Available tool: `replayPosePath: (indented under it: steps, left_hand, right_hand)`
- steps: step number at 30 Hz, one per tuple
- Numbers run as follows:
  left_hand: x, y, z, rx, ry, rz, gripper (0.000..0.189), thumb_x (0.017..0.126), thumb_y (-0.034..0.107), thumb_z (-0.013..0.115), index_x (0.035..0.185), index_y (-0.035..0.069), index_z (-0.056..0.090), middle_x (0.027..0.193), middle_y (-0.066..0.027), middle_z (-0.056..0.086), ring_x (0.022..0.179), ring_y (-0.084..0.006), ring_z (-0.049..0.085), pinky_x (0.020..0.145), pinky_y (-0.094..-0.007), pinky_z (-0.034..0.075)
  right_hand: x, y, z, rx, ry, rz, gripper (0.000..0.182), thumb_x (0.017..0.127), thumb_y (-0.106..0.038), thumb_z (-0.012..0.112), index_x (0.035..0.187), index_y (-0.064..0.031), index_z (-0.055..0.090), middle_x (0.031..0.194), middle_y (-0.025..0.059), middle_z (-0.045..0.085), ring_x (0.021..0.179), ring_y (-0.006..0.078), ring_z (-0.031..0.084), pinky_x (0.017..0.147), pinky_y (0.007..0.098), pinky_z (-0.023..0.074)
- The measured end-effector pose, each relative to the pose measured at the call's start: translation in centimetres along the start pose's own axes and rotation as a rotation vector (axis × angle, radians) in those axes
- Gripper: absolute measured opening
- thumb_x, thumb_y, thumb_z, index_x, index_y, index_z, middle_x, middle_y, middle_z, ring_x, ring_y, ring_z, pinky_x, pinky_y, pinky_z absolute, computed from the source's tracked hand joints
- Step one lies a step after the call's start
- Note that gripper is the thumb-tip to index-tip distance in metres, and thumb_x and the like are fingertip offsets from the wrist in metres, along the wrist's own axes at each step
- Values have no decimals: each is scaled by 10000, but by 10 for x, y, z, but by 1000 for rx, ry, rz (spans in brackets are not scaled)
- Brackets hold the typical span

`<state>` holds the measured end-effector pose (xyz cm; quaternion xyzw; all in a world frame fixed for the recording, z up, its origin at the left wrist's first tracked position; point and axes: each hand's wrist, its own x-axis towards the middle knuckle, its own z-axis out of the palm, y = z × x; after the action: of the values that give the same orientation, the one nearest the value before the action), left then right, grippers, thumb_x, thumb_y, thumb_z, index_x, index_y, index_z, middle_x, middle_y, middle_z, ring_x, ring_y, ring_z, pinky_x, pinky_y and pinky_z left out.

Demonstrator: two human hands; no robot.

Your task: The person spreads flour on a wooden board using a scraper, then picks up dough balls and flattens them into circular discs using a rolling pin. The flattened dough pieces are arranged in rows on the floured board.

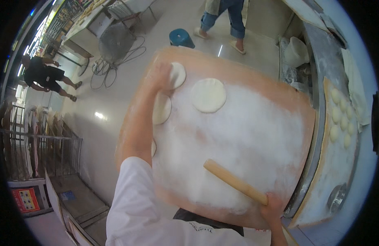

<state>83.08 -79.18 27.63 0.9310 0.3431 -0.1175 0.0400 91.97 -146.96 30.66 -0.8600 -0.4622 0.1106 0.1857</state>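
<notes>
My left hand point(162, 75) reaches to the far left corner of a floured wooden board point(226, 138) and touches the edge of a flat dough round point(178, 75); its fingers are blurred. A second dough round point(162, 109) lies partly behind my forearm, and just the edge of another point(153, 148) shows lower down. To the right of these, a larger dough round point(209, 95) rests flat on the flour. Near the board's close right corner, my right hand point(272, 206) grips one end of a wooden rolling pin point(235, 182), which points up and left across the board.
On the right, a floured side board point(333, 172) holds several dough balls point(343, 117) and a metal bowl point(336, 196). Beyond my board are a blue stool point(180, 38) and a person's legs point(224, 18). A floor fan point(115, 41), loose cable point(106, 72) and another person point(49, 75) are at left.
</notes>
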Motion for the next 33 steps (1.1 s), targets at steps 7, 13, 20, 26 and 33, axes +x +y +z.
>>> replayPosePath:
  steps: [7, 13, 20, 26, 33]
  left_hand:
    - [-111, -8, 26, -281, 323, -133, 680, 956, 419, 492, 1512, 77, 301, 1596, -187, 197, 1486, -344, 154, 1141, -643, 134]
    - [-128, 31, 48, 15, 271, -57, 686, 951, 466, 477, 1492, 69, 338, 1576, -171, 259, 1472, -346, 195, 1150, -638, 108]
    - [-151, 64, 65, -95, 421, 37, 655, 963, 445, 458, 1496, 85, 337, 1586, -135, 243, 1487, -344, 137, 1148, -644, 97]
    - [-162, 53, 46, -99, 473, -88, 636, 957, 463, 496, 1483, 128, 369, 1570, -158, 268, 1469, -372, 182, 1120, -683, 105]
    - [-208, 245, -7, -406, 553, 444, 592, 881, 269, 664, 1380, 27, 454, 1519, -174, 349, 1421, -397, 294, 1138, -604, 216]
  right_hand:
    - [-7, -5, 5, 121, 33, 118, 285, 639, -66, 661, 920, -24, 636, 792, 165, 637, 752, 370, 629, 686, 446, 497]
    - [-4, -17, 12, 297, -63, 329, 255, 641, -46, 617, 894, -12, 619, 749, 162, 615, 681, 290, 619, 660, 381, 487]
    - [-8, -13, 19, 263, -188, 464, 298, 650, -78, 665, 935, -6, 618, 770, 166, 633, 725, 315, 645, 672, 405, 493]
    - [-27, 2, 26, 440, -188, 474, 329, 633, -74, 668, 947, 8, 611, 782, 165, 627, 748, 330, 644, 690, 415, 494]
    - [-66, 32, 2, 573, -63, 536, 384, 695, -133, 728, 1035, 15, 626, 886, 155, 663, 834, 266, 639, 766, 407, 506]
